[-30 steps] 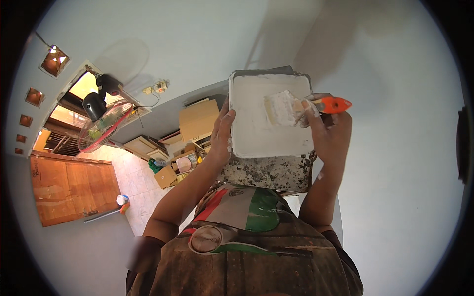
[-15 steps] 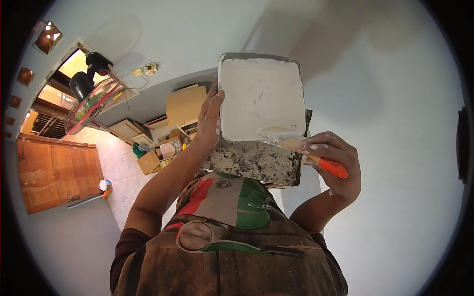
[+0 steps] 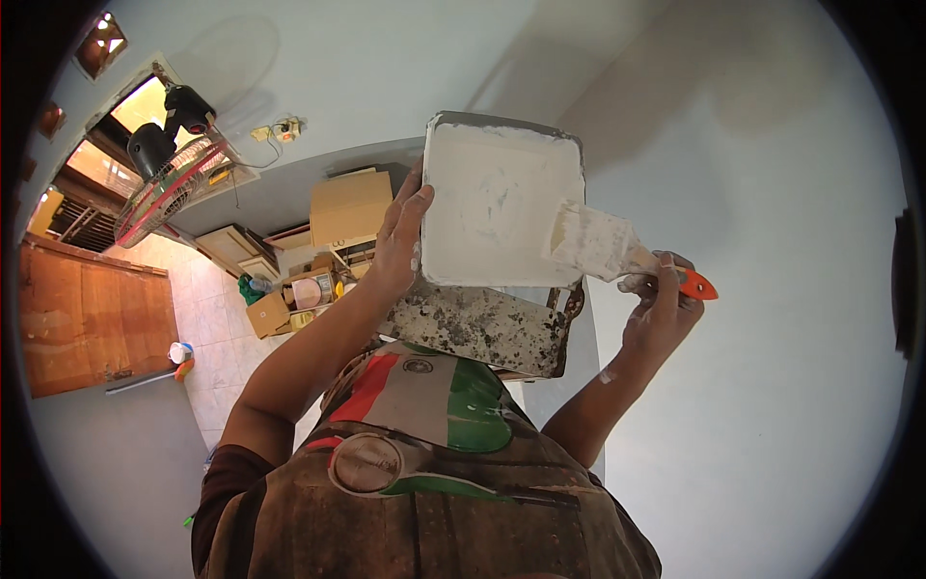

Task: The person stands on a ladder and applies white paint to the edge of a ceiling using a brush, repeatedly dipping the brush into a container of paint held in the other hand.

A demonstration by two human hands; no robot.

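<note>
A square paint container (image 3: 502, 265) with white paint inside and a smeared grey rim is in front of my chest. My left hand (image 3: 400, 241) grips its left side, thumb near the rim and the other fingers partly hidden behind the wall. In my right hand (image 3: 666, 304) is a wide paintbrush (image 3: 600, 241) with an orange-tipped handle. Its white-coated bristles lie over the container's right edge, above the paint. White spots mark both hands. Below the container is a flat, paint-speckled surface (image 3: 473, 328).
At the left a fan (image 3: 178, 183) is mounted on the wall by a window. Cardboard boxes (image 3: 349, 207) and clutter lie below it. A wooden door (image 3: 96, 314) stands at far left. A pale wall (image 3: 772, 386) rises close on my right.
The brush has swung up and right from the container's near edge to its right edge, its head now broadside. My right hand has turned. The view has shifted slightly.
</note>
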